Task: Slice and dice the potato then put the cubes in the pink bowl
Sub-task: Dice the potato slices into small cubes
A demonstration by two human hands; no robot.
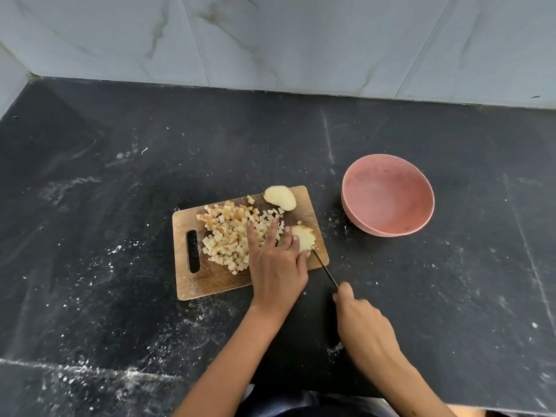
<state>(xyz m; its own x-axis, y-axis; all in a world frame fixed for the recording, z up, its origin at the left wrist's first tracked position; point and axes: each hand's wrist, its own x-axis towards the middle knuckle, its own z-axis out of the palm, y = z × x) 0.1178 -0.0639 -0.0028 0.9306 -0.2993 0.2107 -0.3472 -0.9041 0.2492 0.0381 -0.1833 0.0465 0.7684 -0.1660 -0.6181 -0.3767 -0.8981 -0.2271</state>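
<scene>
A potato piece (304,238) is held down on the cutting board (210,278) by the left hand (275,260), the fingers mostly straight and pressing, so that it does not slide under the blade. The knife (324,267) is gripped by the right hand (362,322), fingers curled round the handle, with the tip at the piece. The diced cubes (230,233) are kept heaped to the left, away from the cut. Another piece (280,197) is waiting at the far edge. The pink bowl (388,195) stands to the right of the board, seemingly still without cubes.

My black stone bench (120,206) is speckled with white flecks. The wooden cutting board (210,281) lies on it under my left grip (275,263), the pink bowl (388,195) beyond my right grip (361,323).
</scene>
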